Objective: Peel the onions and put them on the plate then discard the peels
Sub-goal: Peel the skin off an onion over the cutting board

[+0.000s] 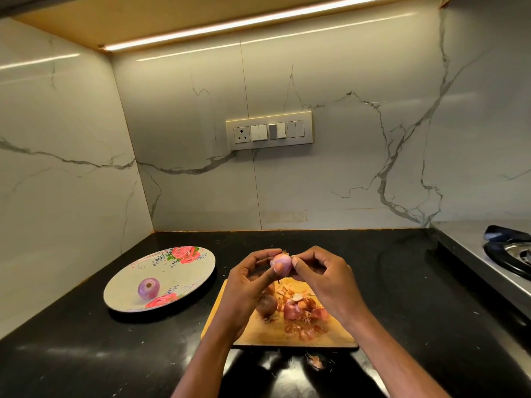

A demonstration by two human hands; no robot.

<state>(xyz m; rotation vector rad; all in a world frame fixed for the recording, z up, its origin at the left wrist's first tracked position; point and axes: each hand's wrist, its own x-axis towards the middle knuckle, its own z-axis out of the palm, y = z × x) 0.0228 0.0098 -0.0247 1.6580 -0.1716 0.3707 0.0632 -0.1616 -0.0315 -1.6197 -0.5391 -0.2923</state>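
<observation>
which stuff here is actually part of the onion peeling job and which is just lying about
Part of the job:
- onion in hand, held by left hand and right hand
- peeled onion on the plate
- unpeeled onion on the cutting board
- peels on the board
- stray peel on the counter

Just lying about:
- stove
- switch panel

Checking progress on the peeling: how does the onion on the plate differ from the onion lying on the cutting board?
The onion on the plate is peeled, glossy purple and in full view; the onion on the cutting board still wears dry brown skin and lies partly hidden behind the left hand, beside the peels. Both look similar in size.
</observation>
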